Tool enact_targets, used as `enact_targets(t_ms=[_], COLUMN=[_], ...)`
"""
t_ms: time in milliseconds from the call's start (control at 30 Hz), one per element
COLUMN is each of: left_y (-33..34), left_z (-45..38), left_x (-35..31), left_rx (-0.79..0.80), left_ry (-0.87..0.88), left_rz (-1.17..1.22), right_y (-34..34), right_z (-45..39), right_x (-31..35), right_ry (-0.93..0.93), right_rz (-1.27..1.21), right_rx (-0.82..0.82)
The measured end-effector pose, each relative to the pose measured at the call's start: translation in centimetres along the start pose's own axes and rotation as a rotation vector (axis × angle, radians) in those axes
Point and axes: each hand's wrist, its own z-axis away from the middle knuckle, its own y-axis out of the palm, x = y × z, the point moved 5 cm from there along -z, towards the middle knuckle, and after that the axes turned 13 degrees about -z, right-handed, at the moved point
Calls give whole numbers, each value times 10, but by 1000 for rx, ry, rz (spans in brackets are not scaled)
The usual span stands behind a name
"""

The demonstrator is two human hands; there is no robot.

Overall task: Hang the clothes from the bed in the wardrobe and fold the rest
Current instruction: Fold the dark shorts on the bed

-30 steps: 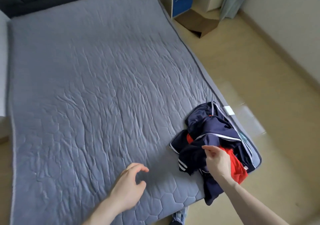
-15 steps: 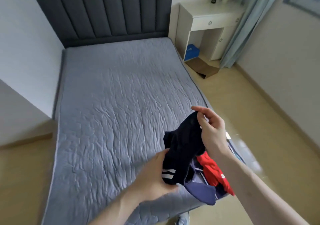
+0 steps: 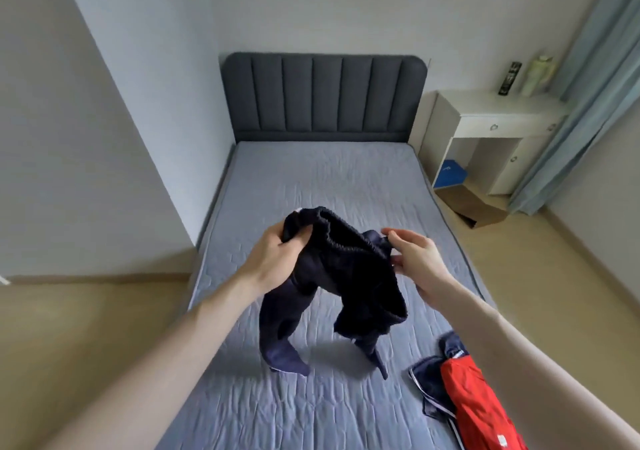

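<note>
Lifted clear of the pile since half a second ago, the dark navy trousers (image 3: pixel 343 276) now hang spread between both hands above the middle of the grey bed (image 3: pixel 311 179), legs dangling to the mattress. At twelve o'clock stands the padded headboard (image 3: pixel 323 97); at two o'clock a white nightstand (image 3: pixel 491 137) beside a pale curtain (image 3: pixel 588 85). At five o'clock, on the bed's near corner, lies the remaining clothes pile (image 3: pixel 464 397), red over navy. The left hand (image 3: pixel 273 259) grips the waistband, fingers curled round it; the right hand (image 3: pixel 415 259) pinches its other side, its other fingers loosely spread.
</note>
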Motion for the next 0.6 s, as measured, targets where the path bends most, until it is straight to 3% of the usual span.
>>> enact_targets(t_ms=[100, 167, 267, 400, 500, 600], left_y=[-5, -4, -4, -35, -69, -72], left_z=[-6, -8, -11, -22, -20, -11], left_x=[-14, -22, -22, 5, 40, 81], left_rx=[11, 42, 80, 19, 11, 137], left_ry=[-1, 30, 20, -49, -94, -87], left_rz=[15, -16, -60, -415, -656, -830], right_y=[29, 47, 60, 42, 38, 57], right_z=[22, 35, 33, 3, -17, -31], right_x=[-27, -56, -91, -88, -60, -38], right_ry=[136, 158, 42, 47, 10, -46], right_rz=[47, 208, 556, 556, 614, 739], right_rx=[329, 464, 394, 222, 255, 328])
